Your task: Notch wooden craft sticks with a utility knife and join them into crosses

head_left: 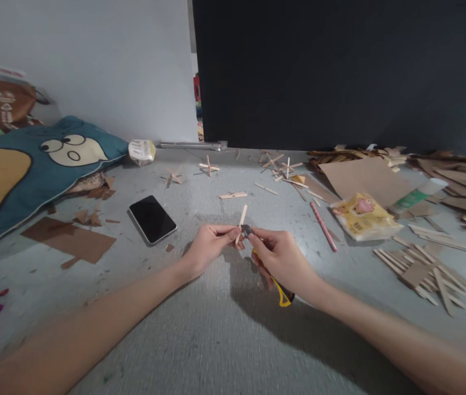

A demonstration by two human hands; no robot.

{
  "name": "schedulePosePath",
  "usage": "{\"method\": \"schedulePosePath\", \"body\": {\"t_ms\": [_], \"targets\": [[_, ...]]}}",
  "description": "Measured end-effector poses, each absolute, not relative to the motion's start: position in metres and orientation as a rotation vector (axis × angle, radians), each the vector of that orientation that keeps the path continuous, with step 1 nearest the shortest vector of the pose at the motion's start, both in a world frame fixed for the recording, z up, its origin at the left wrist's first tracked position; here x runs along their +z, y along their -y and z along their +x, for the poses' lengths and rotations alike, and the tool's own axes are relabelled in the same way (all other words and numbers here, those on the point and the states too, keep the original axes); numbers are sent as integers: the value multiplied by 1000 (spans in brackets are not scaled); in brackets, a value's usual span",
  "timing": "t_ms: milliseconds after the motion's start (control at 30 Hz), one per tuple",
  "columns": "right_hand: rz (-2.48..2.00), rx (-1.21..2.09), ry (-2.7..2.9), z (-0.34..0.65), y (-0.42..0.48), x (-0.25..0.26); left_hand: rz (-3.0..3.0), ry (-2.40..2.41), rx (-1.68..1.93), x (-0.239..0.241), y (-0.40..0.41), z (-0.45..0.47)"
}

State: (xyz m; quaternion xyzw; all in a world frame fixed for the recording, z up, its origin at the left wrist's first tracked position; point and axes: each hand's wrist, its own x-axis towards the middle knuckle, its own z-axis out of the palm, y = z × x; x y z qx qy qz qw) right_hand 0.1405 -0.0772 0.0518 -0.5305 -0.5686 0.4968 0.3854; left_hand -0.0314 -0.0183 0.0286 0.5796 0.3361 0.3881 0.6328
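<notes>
Held stick (pixel 243 215): pale, flat and narrow, apparently wooden; it stood tilted between the two hands, above the middle of the table (pixel 167 351).
Left hand (pixel 210 248): thumb and forefinger pinched the stick near its lower part.
Right hand (pixel 284 255): fingers were wrapped around a yellow-handled tool (pixel 284 296), its loop-like handle end showing below the palm.
Tool head: dark grey, metallic-looking, right beside the stick; whether it gripped the wood could not be told.
Table: grey, with a finely streaked surface, flecked with brown scraps.
Crossed sticks (pixel 209 166): slim pale pieces joined in a spiky star shape, beyond the hands.
Stick bundle (pixel 393 264): straight, flat lengths lying on the right, a brown card band across them.
Pencil (pixel 323 226): slender, red-patterned, near a soft, crinkled yellow packet (pixel 364 216).
Phone (pixel 152 219): a smooth black rectangle with rounded corners, left of the hands.
Cardboard (pixel 68 240): flat, matte and brown, ragged along its lower edge.
Cushion (pixel 31 164): plump teal cloth printed with cartoon faces.
</notes>
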Motion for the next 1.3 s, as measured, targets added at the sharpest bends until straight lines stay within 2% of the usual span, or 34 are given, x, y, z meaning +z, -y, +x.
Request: {"method": "schedulePosePath", "body": {"t_ms": [733,1300], "targets": [[-1205,1572,1052,132,80,59,1365,-799,896,29,19,-31],[-1267,1310,1283,134,80,52,1191,-791,963,27,17,-30]]}}
